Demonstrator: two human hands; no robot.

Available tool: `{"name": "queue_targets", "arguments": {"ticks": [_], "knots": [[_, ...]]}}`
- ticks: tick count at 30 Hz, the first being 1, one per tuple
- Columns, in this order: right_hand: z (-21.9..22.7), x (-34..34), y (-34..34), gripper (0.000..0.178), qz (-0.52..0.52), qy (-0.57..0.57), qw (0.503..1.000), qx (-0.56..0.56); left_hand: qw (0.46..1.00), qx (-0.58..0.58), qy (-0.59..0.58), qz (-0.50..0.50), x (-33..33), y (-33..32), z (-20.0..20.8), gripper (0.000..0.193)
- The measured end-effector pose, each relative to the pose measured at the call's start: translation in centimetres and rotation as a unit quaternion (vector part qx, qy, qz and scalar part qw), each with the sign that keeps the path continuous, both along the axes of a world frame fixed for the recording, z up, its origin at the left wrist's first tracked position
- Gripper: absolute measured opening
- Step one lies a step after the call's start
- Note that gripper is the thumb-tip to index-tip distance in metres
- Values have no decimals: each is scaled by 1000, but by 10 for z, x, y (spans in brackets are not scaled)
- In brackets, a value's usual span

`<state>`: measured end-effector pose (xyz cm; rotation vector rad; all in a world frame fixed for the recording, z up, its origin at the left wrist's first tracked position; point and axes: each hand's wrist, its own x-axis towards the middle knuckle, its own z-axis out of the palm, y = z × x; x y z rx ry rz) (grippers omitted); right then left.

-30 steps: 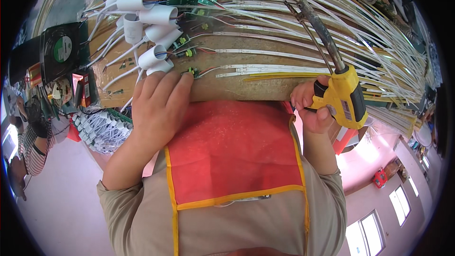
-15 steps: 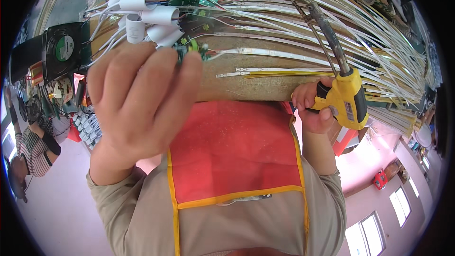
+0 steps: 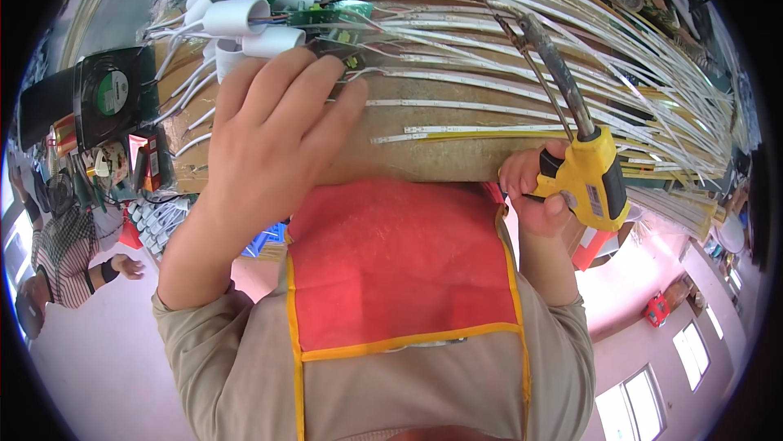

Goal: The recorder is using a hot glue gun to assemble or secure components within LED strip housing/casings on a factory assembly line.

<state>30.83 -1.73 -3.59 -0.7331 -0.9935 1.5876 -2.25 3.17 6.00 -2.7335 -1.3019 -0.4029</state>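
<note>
My left hand [image 3: 281, 131] is over the near end of a row of white plastic cylinders [image 3: 236, 17] and green circuit boards [image 3: 338, 37]. Its fingers are bent slightly downward and spread apart; what lies beneath the palm is hidden. A thin white LED strip [image 3: 457, 105] lies on the brown board, its wired end running under my index finger. In my right hand [image 3: 534, 188] is a yellow-and-black soldering gun [image 3: 599, 176], its dark metal barrel [image 3: 563, 66] and thin feed tube pointing up and away over the strips.
Many white LED strips [image 3: 571, 57] fan out to the right across the brown work board [image 3: 367, 155]. White cords trail left from the cylinders. A black fan [image 3: 114, 90] stands at the left, with a small red box [image 3: 145, 159] nearby. Another person [image 3: 65, 253] is at far left.
My left hand has gone lower and its fingers have spread; the circuit board it pinched is out of sight beneath it. The soldering gun has hardly moved. The other person's hand has come into sight.
</note>
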Motion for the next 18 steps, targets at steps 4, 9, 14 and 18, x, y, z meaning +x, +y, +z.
{"name": "queue_targets", "arguments": {"ticks": [4, 9, 14, 18], "knots": [[1, 1, -1, 73, 4, 2, 1000, -12, 996, 25, -89, 11, -15, 10, 19, 32], [-2, 1, -2, 73, 1, 5, 1000, -16, 981, 56, -94, 161, -49, 80, 38, 20], [-5, 3, 1, 73, 14, 34, 999, -32, 940, -50, -168, 292, -53, 165, 30, 36], [-4, 0, 0, 74, 8, 37, 998, -43, 924, -95, -171, 329, -51, 196, 27, 39]]}}
